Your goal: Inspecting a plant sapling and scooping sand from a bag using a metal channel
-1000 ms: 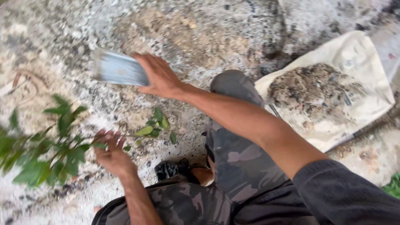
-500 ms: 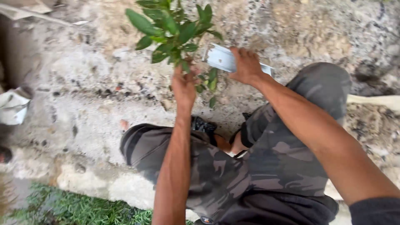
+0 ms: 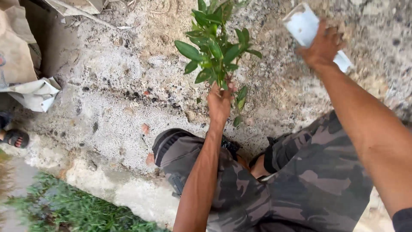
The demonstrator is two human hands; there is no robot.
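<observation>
My left hand (image 3: 220, 102) is closed around the stem of a leafy green sapling (image 3: 213, 45), holding it upright over the rough concrete ground (image 3: 111, 90). My right hand (image 3: 322, 46) grips a flat pale blue-white blade or board (image 3: 303, 25), raised at the upper right, apart from the sapling. I am crouching; my camouflage trousers (image 3: 240, 189) fill the lower middle, with a dark shoe partly hidden between my knees.
A crumpled white sack (image 3: 32, 92) and brown material lie at the left edge. Another person's sandalled foot (image 3: 15, 138) shows at far left. Grass (image 3: 73, 210) borders the concrete's lower-left edge.
The view has swung left. My left hand lifted the sapling from lying sideways to upright. My right hand carried the flat blade up and to the right, away from the plant.
</observation>
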